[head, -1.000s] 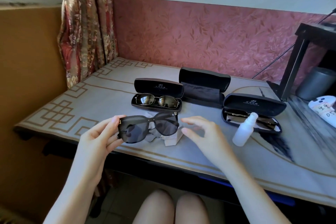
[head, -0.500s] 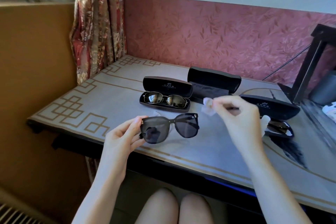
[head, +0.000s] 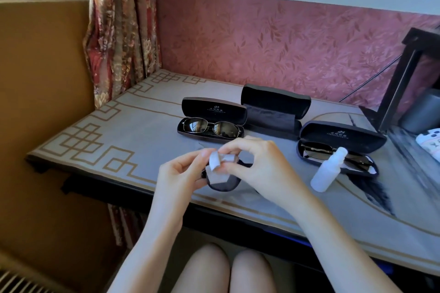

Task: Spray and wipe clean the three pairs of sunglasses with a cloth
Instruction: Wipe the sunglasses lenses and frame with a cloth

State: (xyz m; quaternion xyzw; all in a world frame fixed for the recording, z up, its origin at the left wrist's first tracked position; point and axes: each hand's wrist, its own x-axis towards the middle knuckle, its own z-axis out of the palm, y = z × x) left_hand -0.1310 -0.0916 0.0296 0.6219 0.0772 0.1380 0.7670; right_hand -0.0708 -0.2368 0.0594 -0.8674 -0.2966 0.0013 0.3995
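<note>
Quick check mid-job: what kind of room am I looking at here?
Most likely a room in a home: a floral curtain, pink leaf-patterned wallpaper, and a table with a patterned cover.

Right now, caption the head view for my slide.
Left hand holds dark-lensed black sunglasses while right hand pinches a small pale cloth against one lens; white spray bottle stands nearby.

One head-worn wide-angle view looks forward and down, near the table (head: 142,133).

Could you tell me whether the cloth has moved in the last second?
Yes: the cloth has come up off the table onto the lens of the held sunglasses.
</note>
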